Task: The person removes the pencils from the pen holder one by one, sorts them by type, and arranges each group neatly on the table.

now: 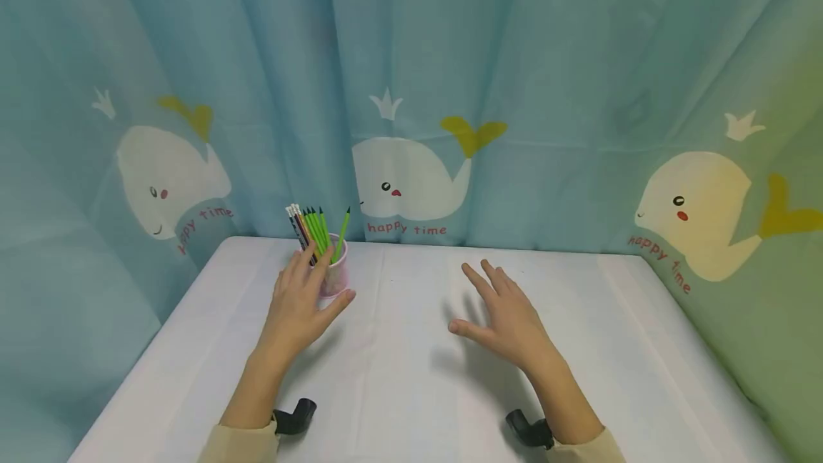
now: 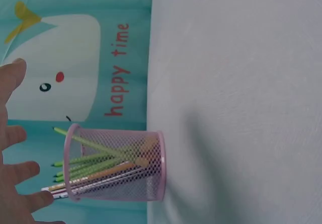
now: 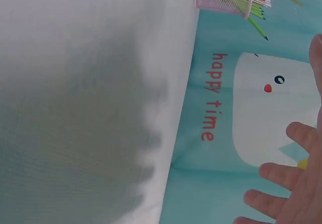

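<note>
A pink mesh pencil cup (image 1: 336, 279) stands upright at the back left of the white table, holding several green pencils (image 1: 315, 226) and some darker striped ones (image 1: 298, 227). In the head view my left hand (image 1: 298, 309) is in front of the cup and covers part of it, fingers spread. From the left wrist view, the cup (image 2: 115, 164) shows whole, and the fingers are apart from its mesh wall. My right hand (image 1: 508, 316) hovers over the table to the right, fingers extended, holding nothing; its shadow falls below it.
The white table (image 1: 411, 377) ends against a blue-green curtain (image 1: 553, 56) printed with whales and red lettering. A dark wrist mount (image 1: 296, 416) sits on the left wrist, another mount (image 1: 529, 429) on the right.
</note>
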`<action>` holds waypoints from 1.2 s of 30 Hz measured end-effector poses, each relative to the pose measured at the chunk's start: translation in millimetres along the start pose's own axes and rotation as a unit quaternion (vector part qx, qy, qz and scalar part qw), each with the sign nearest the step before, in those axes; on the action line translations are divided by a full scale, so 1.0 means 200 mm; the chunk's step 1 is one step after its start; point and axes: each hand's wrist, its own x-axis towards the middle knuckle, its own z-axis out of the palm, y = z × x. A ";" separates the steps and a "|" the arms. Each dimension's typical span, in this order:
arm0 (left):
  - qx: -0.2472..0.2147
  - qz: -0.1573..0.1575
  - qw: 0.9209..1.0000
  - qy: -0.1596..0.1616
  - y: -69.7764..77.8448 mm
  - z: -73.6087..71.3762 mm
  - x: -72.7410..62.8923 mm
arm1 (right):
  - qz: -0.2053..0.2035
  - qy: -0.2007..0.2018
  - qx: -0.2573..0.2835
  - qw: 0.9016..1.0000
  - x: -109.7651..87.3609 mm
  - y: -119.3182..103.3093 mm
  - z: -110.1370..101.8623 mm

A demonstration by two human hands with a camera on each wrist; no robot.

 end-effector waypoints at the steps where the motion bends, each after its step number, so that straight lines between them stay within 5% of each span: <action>1: -0.002 0.000 1.000 0.002 0.00 0.00 0.00 | 0.001 0.001 0.000 1.000 0.00 0.00 0.00; 4: -0.014 -0.001 1.000 0.011 -0.01 -0.01 0.02 | -0.002 0.001 0.022 1.000 0.01 -0.02 0.02; 6: -0.035 -0.005 0.999 0.011 -0.03 0.00 0.02 | -0.010 -0.007 0.083 0.997 0.04 -0.05 0.05; 9: -0.069 -0.022 0.997 0.006 -0.06 0.02 0.02 | -0.032 -0.029 0.233 0.972 0.09 -0.15 0.13; 13: -0.119 -0.053 0.991 0.023 -0.13 0.06 0.00 | -0.028 -0.080 0.444 0.892 0.23 -0.29 0.29; 17: -0.196 -0.086 0.976 0.047 -0.17 0.07 0.00 | 0.048 -0.123 0.582 0.802 0.41 -0.38 0.43; 20: -0.274 -0.126 0.953 0.025 -0.19 0.08 0.00 | 0.117 -0.131 0.643 0.746 0.51 -0.41 0.49; 23: -0.353 -0.171 0.920 -0.015 -0.18 0.06 0.01 | 0.151 -0.123 0.673 0.714 0.57 -0.45 0.53; 26: -0.441 -0.202 0.874 -0.041 -0.19 0.07 0.02 | 0.161 -0.107 0.685 0.703 0.61 -0.49 0.56; 29: -0.489 -0.219 0.842 -0.055 -0.22 0.11 0.02 | 0.168 -0.085 0.681 0.707 0.63 -0.55 0.62; 31: -0.498 -0.225 0.835 -0.062 -0.24 0.12 0.01 | 0.174 -0.072 0.670 0.719 0.64 -0.59 0.65; 36: -0.488 -0.232 0.839 -0.063 -0.26 0.12 -0.01 | 0.163 -0.067 0.632 0.754 0.64 -0.67 0.70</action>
